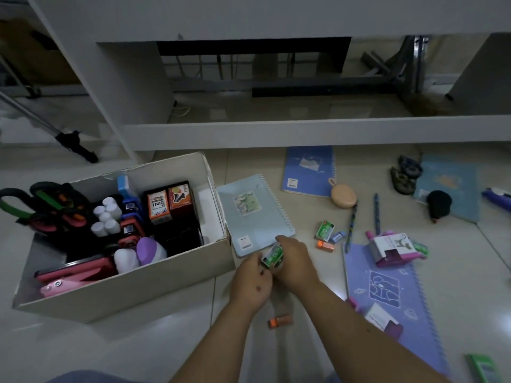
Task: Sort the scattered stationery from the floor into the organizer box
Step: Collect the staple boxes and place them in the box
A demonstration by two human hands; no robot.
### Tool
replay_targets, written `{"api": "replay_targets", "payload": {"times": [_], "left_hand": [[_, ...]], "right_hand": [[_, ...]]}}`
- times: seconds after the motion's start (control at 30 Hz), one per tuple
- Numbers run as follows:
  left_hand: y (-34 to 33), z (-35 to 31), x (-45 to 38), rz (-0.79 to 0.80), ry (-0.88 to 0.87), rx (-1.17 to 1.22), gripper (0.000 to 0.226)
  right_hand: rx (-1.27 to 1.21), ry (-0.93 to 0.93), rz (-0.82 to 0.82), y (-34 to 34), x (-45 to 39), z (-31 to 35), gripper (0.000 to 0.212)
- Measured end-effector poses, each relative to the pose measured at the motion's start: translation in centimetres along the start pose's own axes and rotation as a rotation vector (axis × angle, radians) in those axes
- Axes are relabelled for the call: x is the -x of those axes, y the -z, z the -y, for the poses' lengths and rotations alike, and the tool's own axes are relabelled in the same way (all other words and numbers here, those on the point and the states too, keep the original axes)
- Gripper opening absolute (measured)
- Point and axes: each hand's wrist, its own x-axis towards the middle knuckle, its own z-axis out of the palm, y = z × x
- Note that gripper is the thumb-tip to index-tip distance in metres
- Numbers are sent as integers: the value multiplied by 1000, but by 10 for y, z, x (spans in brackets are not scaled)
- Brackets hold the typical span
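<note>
Both hands (272,268) around small green cardboard box (273,255)

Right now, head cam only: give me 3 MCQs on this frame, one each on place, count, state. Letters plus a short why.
1. Where is the organizer box?
A. left of the hands
B. on the desk
C. on the purple notebook

2. How many spiral notebooks lie on the floor?
A. one
B. two
C. four

3. What are the hands doing?
A. both lie flat on the floor
B. both grip a small green box
C. the left lifts scissors

Key:
1 A, the box sits on the tiles left of the left hand and right hand.
2 C, two light blue, one darker blue and one purple notebook show.
3 B, fingers of both hands curl round it.
</note>
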Motion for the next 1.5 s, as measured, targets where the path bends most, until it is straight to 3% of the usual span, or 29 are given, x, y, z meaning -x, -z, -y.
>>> {"api": "replay_targets", "payload": {"times": [0.27,0.4,0.47,0.63,0.73,0.8,0.93,1.27,1.5], "left_hand": [[-9,-11,-17,19,127,195,36],[-18,-25,-27,34,278,545,42],[-26,-31,-31,62,300,603,41],[-41,-45,-35,83,353,664,39],[-50,-45,-40,73,380,662,35],[-55,-48,-41,68,376,671,34],[-61,-54,-42,58,387,689,31],[-70,-54,-49,-5,382,719,32],[-73,-54,-43,-30,397,731,29]], "right_hand": [[-160,54,20,26,4,-12,71],[-247,75,76,43,5,-17,72],[-265,82,105,55,5,-23,71],[-379,-53,125,78,0,-48,64],[-180,-88,-97,85,-11,-64,47],[17,-71,-160,86,-21,-71,49],[197,-106,-33,79,-33,-69,51],[189,-86,-131,101,-28,-70,43],[225,-34,136,95,-24,-78,53]]}}
